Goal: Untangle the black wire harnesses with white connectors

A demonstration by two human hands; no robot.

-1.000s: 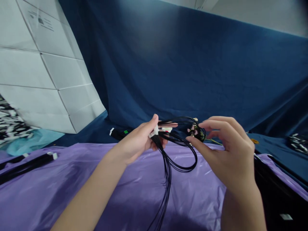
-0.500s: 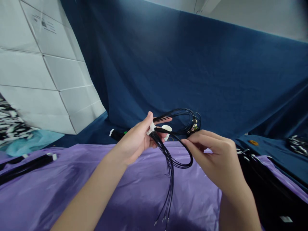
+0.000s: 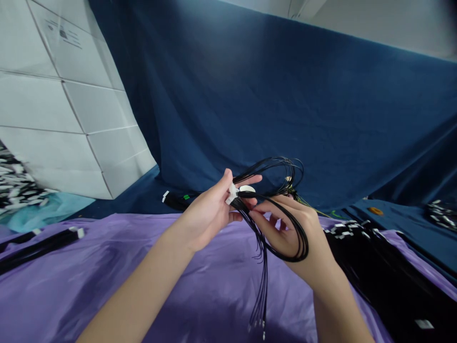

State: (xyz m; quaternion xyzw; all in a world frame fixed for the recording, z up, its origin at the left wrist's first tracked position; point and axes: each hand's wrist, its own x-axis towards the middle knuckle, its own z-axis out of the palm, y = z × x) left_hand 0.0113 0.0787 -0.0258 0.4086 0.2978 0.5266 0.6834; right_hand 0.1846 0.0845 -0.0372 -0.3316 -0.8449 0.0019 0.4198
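Observation:
My left hand [image 3: 209,214] is closed around a bundle of thin black wires with a white plastic connector [image 3: 232,194] between thumb and fingers. The black wires [image 3: 263,276] curve up and right into loops, and a strand group hangs down with small metal terminals at its ends. My right hand [image 3: 300,224] is just right of the connector. Its thumb and index finger pinch the wires close below the connector, and a loop passes over the back of the hand. The exact strands between the right fingertips are partly hidden.
A purple sheet [image 3: 200,295] covers the table. Black wire bundles with white connectors [image 3: 348,228] lie at right, others [image 3: 46,247] at left. A white round object [image 3: 247,189] sits behind my hands, an orange ring [image 3: 375,210] farther right. White boxes [image 3: 107,143] stand left, before a blue curtain [image 3: 285,95].
My right hand has moved left, from the wire loop to the wires near the connector. The left hand and connector have shifted slightly right, and the loop now drapes over my right hand.

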